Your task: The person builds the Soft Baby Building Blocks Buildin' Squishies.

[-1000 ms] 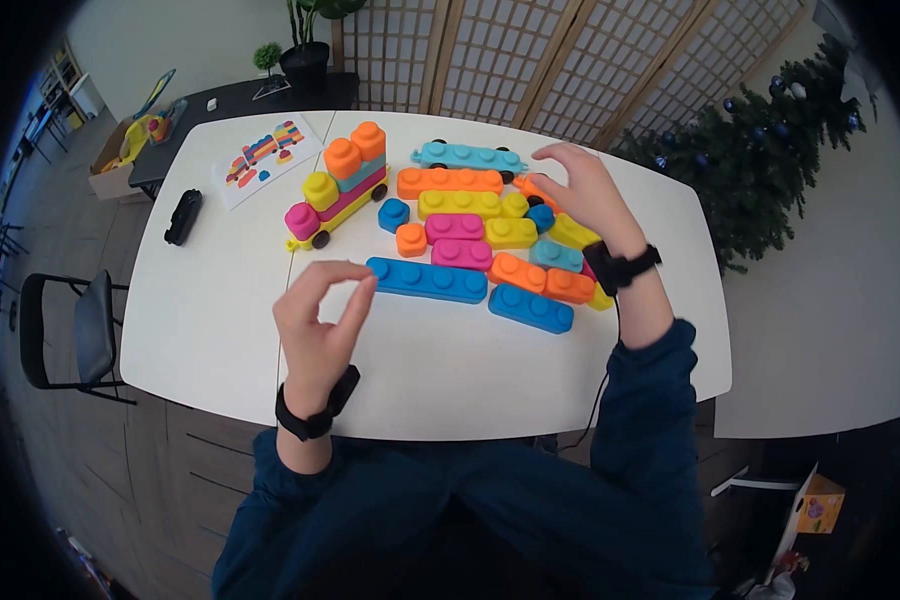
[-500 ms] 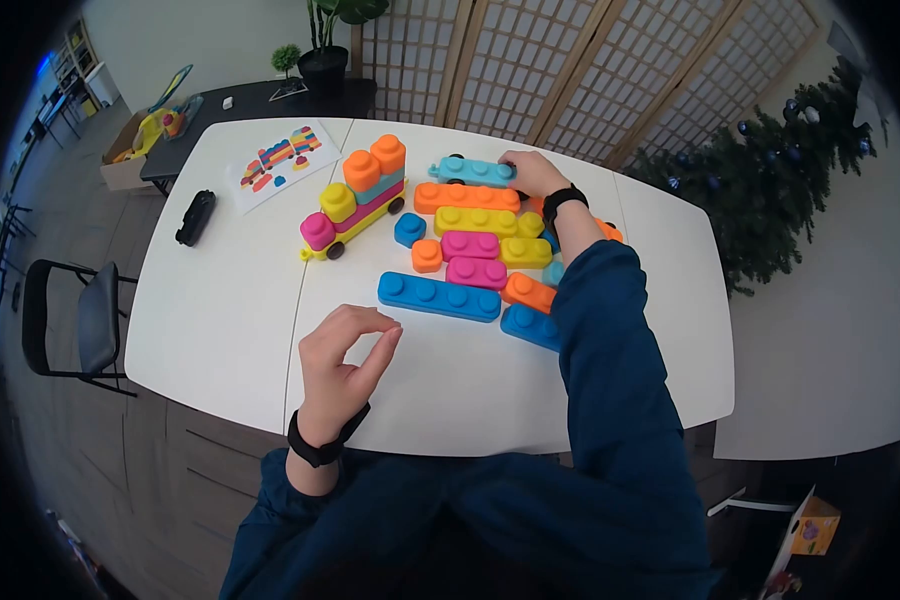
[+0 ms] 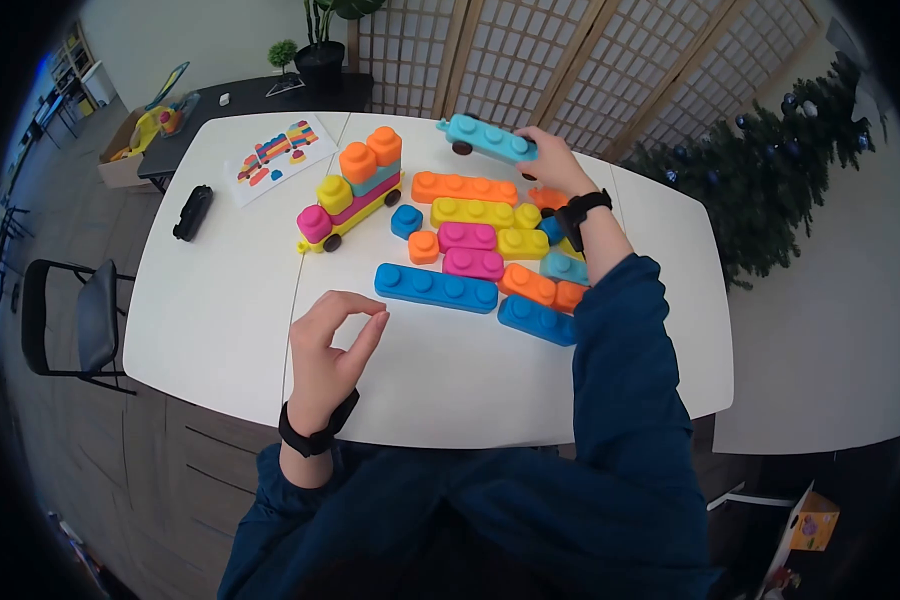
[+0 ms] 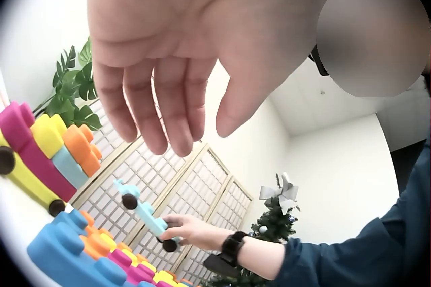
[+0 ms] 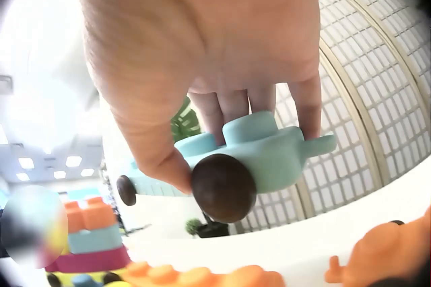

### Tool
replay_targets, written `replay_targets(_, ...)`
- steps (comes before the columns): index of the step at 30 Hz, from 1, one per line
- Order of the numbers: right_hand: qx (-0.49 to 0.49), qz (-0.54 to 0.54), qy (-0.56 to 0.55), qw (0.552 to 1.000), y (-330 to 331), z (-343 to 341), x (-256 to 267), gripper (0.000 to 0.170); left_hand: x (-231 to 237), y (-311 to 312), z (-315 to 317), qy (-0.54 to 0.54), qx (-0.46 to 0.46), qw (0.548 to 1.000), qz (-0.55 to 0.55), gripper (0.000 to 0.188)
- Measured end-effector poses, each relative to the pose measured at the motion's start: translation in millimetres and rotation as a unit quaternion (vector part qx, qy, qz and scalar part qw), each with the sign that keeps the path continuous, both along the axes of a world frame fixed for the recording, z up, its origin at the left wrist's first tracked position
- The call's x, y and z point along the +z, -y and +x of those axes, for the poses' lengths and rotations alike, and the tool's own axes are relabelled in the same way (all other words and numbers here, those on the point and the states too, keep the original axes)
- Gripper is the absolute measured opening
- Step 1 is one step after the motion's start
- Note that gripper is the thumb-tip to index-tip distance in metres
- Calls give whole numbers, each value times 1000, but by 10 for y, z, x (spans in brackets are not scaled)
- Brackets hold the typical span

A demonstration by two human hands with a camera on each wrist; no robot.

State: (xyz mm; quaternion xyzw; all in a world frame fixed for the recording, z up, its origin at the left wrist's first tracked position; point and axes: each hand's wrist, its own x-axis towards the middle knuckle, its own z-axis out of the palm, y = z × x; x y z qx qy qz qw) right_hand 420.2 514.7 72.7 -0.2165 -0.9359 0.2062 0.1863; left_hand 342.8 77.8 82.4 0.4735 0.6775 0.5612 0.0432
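My right hand [image 3: 553, 165] grips one end of a light blue wheeled toy base [image 3: 485, 138], thumb on one side and fingers on the other. Its dark wheels [image 5: 223, 187] show in the right wrist view, where the base hangs above the table. Over the near part of the table, my left hand [image 3: 330, 345] holds nothing, its fingers loosely bent and thumb near them. The nearest thing to it is a long blue block [image 3: 436, 288]. Farther back stands a built toy car [image 3: 355, 200] of yellow, pink, light blue and orange pieces.
Orange [image 3: 464, 188], yellow [image 3: 472, 213], pink [image 3: 473, 264] and blue blocks lie in rows mid-table. An orange wheeled piece [image 5: 390, 250] sits near the right hand. A picture sheet [image 3: 282, 158] and a black case [image 3: 192, 213] lie on the left.
My right hand reached to the back of the table, took hold of the light blue wheeled base and raised it. The left hand stays loosely bent near the front.
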Motion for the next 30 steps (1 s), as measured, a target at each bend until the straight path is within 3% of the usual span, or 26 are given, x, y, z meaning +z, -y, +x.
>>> replay_targets(3, 1, -56, -16, 998, 545, 351, 454, 53, -77, -14, -64, -3, -20, 999, -24, 22)
replay_targets(5, 28, -37, -12, 999, 945, 622, 602, 54, -99, -55, -50, 62, -7, 996, -68, 48)
replay_targets(6, 56, -16, -10, 998, 1128, 768, 594, 55, -161, -42, -78, 75, -15, 991, -112, 74)
replay_targets(10, 80, -68, -12, 994, 1806, 1288, 448, 56, -159, -61, -31, 80, -7, 991, -104, 86)
replay_targets(12, 82, -82, 8, 993, 2076, 1458, 261, 57, -183, -47, -55, 45, -62, 991, -107, 96)
replay_targets(16, 52, -78, 52, 994, 2369, 1619, -151, 54, -203, -53, -35, 5, -133, 977, -169, 97)
replay_targets(18, 43, -76, 54, 995, 2445, 1632, -273, 55, -318, -90, -2, -97, -167, 966, -171, 86)
replay_targets(21, 36, -68, 53, 996, 2465, 1636, -420, 54, -378, -130, 53, -113, -178, 946, -247, 74)
replay_targets(30, 49, -54, 22, 997, 2484, 1617, -525, 48, -534, -225, 116, -112, -195, 937, -267, 56)
